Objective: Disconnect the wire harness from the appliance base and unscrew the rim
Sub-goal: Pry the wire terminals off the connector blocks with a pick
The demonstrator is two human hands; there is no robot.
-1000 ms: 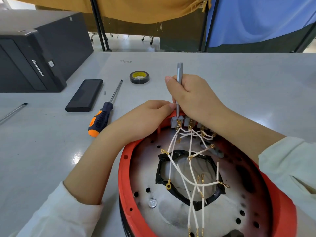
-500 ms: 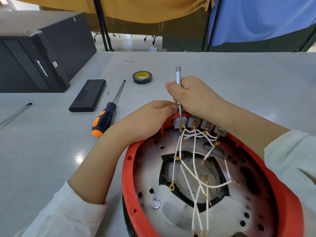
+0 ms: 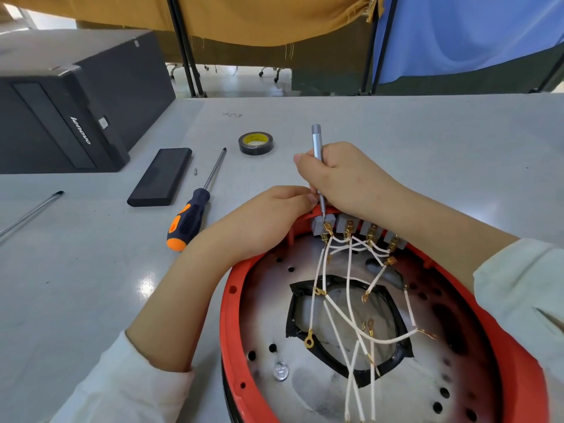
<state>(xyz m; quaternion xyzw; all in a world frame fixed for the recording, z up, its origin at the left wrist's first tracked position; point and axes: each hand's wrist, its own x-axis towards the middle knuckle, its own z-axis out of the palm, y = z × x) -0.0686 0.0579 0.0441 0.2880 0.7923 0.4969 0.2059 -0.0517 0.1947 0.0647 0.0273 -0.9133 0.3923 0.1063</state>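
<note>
the appliance base (image 3: 305,377), red rim (image 3: 227,315) uppermost, lies on the counter (image 3: 91,285) at lower right; we see its white wire harness (image 3: 345,303) fanning from a row of grey terminal blocks (image 3: 345,222) at the far edge. our right hand (image 3: 345,178) is wrapped around a slim grey screwdriver (image 3: 316,148), held nearly upright, tip down on the leftmost block. our left hand (image 3: 268,218) rests curled on the rim just left of that tip, fingertips beside the shaft; whether it pinches anything we cannot tell. we judge the coming turn runs about this vertical axis, directly under the right hand.
</note>
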